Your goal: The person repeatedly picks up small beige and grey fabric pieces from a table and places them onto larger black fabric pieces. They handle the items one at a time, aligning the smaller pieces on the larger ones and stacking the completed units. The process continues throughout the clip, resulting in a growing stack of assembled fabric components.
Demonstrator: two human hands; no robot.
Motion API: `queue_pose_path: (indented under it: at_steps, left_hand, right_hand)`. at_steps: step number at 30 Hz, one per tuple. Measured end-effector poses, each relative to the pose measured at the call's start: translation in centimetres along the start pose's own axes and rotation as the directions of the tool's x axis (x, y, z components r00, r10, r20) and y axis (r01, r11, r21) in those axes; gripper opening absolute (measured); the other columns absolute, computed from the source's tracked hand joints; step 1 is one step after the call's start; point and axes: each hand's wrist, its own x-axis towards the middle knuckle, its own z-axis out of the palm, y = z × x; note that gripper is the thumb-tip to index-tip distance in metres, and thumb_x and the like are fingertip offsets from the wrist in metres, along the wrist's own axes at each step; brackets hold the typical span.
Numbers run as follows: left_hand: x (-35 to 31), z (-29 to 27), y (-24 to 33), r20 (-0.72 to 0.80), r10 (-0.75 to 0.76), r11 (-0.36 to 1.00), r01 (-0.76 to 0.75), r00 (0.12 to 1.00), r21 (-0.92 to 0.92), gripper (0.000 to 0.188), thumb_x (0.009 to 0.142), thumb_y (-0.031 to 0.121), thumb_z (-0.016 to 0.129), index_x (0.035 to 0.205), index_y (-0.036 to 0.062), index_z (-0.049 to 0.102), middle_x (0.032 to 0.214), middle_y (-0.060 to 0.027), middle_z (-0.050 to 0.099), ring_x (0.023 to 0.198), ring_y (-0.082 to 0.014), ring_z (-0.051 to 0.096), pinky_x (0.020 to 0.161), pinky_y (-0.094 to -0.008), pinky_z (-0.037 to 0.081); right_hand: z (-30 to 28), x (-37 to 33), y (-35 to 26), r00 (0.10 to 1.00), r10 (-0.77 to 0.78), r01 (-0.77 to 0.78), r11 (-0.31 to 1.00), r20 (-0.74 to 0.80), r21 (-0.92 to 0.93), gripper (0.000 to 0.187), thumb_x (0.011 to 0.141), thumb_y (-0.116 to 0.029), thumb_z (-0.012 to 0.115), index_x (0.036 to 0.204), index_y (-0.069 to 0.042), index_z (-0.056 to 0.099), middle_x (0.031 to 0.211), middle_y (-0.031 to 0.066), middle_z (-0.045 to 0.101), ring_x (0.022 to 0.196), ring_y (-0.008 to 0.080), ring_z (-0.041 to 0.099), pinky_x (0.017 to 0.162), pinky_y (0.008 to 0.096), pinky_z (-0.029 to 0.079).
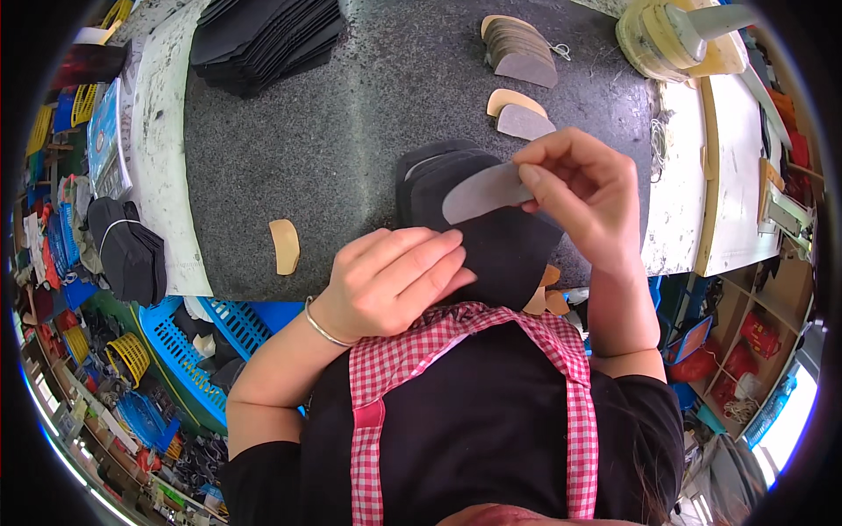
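Observation:
My right hand (pixel 583 193) is closed, pinching one end of a grey curved piece (pixel 487 193) between thumb and fingers. The piece is held tilted over a stack of black cut pieces (pixel 430 180). The topmost black piece (pixel 509 250) reaches toward my apron. My left hand (pixel 395 272) lies with fingers stretched out, their tips touching that black piece near its left edge. Beyond my right hand sit a small grey curved piece (pixel 524 122) with a tan one (pixel 517 98) partly under it, and a fanned row of similar grey pieces (pixel 526 57).
A tall stack of black pieces (pixel 263 39) stands at the far left of the dark worktop (pixel 289 149). One tan piece (pixel 284 246) lies near the front left. A yellowish tub (pixel 649 44) stands far right. Blue baskets (pixel 180 351) sit below the table's left front edge.

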Motion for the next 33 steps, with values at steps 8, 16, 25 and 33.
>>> queue_pose_path:
  at_steps: [8, 16, 25, 33]
  left_hand:
    - [-2.7, 0.9, 0.0, 0.093, -0.03, 0.987, 0.014, 0.995, 0.163, 0.026, 0.077, 0.017, 0.088, 0.101, 0.0114, 0.08, 0.117, 0.0016, 0.078, 0.107, -0.0203, 0.068, 0.08, -0.033, 0.051]
    - [-2.1, 1.2, -0.3, 0.123, -0.067, 0.994, 0.056, 0.99, 0.09, 0.019, 0.079, 0.018, 0.087, 0.095, 0.0143, 0.078, 0.111, 0.0013, 0.077, 0.117, -0.022, 0.071, 0.088, -0.0368, 0.049]
    - [8.5, -7.9, -14.0, -0.25, -0.043, 0.976, 0.094, 0.967, 0.199, 0.015, 0.088, 0.019, 0.08, 0.099, 0.0098, 0.076, 0.105, -0.0097, 0.077, 0.101, -0.0309, 0.072, 0.094, -0.0426, 0.054]
    - [10.4, -11.9, -30.7, 0.309, -0.647, 0.726, 0.687, 0.697, -0.03, 0.079, 0.085, 0.046, 0.087, 0.154, 0.0182, 0.059, 0.156, -0.0146, 0.058, 0.148, -0.029, 0.05, 0.124, -0.0412, 0.038]
  right_hand:
    - [1.2, 0.2, 3.0, 0.992, 0.124, -0.125, 0.992, 0.011, 0.03, 0.016, 0.094, -0.003, 0.081, 0.103, 0.004, 0.07, 0.092, 0.0065, 0.075, 0.083, 0.0088, 0.072, 0.075, 0.0233, 0.06]
    - [2.9, -0.2, 3.4, 0.993, -0.104, 0.076, 0.923, -0.056, -0.378, 0.025, 0.088, -0.007, 0.084, 0.101, -0.001, 0.064, 0.084, 0.0061, 0.072, 0.066, 0.0146, 0.071, 0.06, 0.0283, 0.056]
    - [2.7, -0.1, 2.1, 0.967, -0.255, 0.166, 0.602, 0.008, -0.781, 0.048, 0.087, -0.033, 0.085, 0.112, -0.008, 0.052, 0.095, 0.0103, 0.072, 0.077, 0.0398, 0.074, 0.061, 0.0487, 0.056]
    - [3.1, -0.6, 3.3, 0.969, -0.246, 0.139, 0.624, -0.024, -0.769, 0.043, 0.089, -0.037, 0.083, 0.109, -0.008, 0.058, 0.097, 0.009, 0.071, 0.074, 0.0358, 0.073, 0.061, 0.0469, 0.057]
